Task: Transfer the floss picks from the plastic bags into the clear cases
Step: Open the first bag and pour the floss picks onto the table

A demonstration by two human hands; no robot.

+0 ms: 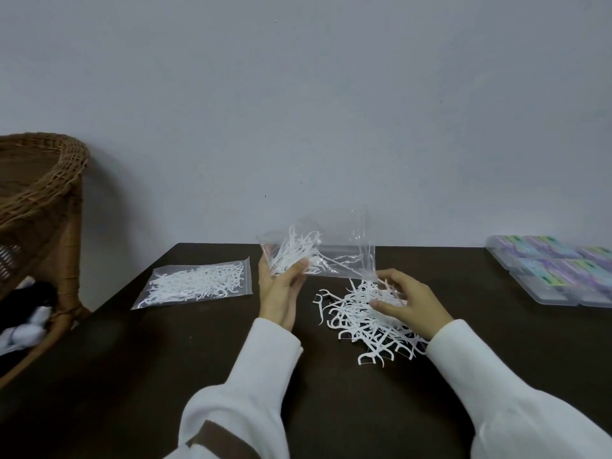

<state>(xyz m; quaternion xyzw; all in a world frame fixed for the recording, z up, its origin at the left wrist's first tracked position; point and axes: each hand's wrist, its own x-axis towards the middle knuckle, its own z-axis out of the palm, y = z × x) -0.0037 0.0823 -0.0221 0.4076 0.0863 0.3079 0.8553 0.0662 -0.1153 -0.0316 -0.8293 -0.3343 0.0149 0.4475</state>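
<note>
Nearest the camera, two white sleeves (261, 369) reach forward over the dark desk (165, 376). Just beyond the right sleeve lies a loose pile of white floss picks (364, 329), tangled on the desk surface. The right hand (409, 304) hovers over the pile's far side with its fingers curled, the fingertips touching the lower edge of a clear bag (334, 256); whether it truly pinches the plastic cannot be told. The left hand (281, 293) holds the left end of that bag, thumb on the near side and fingers behind, gripping a bunch of picks through the plastic. The bag is raised off the desk, its right end tipped down toward the pile, with some picks left inside. To the left, a second bag (198, 284) full of picks lies flat on the desk. At the far right edge sit the clear cases (556, 273), lying side by side with coloured labels. A wicker chair (46, 200) stands left of the desk, against the grey wall (298, 111).
</note>
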